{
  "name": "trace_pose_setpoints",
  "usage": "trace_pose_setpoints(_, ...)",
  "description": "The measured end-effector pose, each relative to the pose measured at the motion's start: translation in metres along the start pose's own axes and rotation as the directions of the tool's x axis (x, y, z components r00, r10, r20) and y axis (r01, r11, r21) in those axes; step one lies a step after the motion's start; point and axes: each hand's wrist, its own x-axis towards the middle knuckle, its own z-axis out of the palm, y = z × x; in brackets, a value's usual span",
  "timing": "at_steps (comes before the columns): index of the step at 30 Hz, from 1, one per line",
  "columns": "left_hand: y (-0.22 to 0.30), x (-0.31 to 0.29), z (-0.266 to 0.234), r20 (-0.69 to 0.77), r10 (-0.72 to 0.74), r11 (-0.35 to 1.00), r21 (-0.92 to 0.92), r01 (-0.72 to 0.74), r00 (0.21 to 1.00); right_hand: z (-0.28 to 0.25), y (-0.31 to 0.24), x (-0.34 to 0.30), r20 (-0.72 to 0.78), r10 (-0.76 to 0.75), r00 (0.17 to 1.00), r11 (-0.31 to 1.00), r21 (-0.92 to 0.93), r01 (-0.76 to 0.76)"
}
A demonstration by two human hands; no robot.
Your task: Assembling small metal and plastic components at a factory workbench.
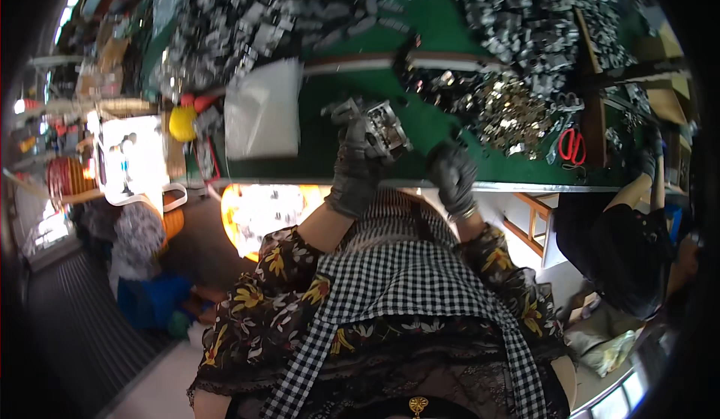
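My left hand [355, 166], in a dark grey glove, grips a silvery metal housing [386, 128] with openings in it, just over the near edge of the green table [319, 166]. A smaller metal piece [343, 109] shows at the fingertips of that hand; whether it is joined to the housing I cannot tell. To the right, my right hand [452, 173], gloved alike, is held with curled fingers, apart from the housing. Anything inside those fingers is hidden. Beyond it lie small brassy metal pieces [517, 112] and dark small pieces [442, 89].
Large heaps of silvery metal parts [262, 18] cover the table's far side. A translucent plastic bag [262, 112] lies left of my hands. Red-handled scissors [571, 147] rest at the right by a wooden strip [594, 119]. Another person [622, 246] in dark clothes sits at the right.
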Motion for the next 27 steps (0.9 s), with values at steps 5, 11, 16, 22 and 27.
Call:
trace_pose_setpoints(5,0.060,0.096,0.065,0.282,-0.170,0.985,0.089,0.151,0.944,0.010,-0.023,0.002,-0.068,0.318,0.946,0.940,-0.110,-0.323)
trace_pose_setpoints(11,0.073,0.301,0.137,0.200,-0.124,0.961,0.267,0.068,0.972,-0.001,-0.030,0.034,0.027,0.559,0.829,0.811,0.193,-0.553)
trace_pose_setpoints(16,0.072,0.474,0.230,0.196,0.541,0.458,0.747,-0.482,0.818,-0.004,-0.022,0.045,0.002,0.547,0.837,0.818,0.212,-0.535)
trace_pose_setpoints(22,0.081,0.530,0.300,0.472,0.432,-0.091,0.871,-0.483,0.769,-0.002,-0.013,0.042,-0.075,0.648,0.758,0.748,0.249,-0.615)
trace_pose_setpoints(27,0.063,0.476,0.296,0.618,0.525,-0.507,0.779,-0.369,0.585,-0.003,-0.011,0.046,-0.099,0.663,0.742,0.721,0.348,-0.599)
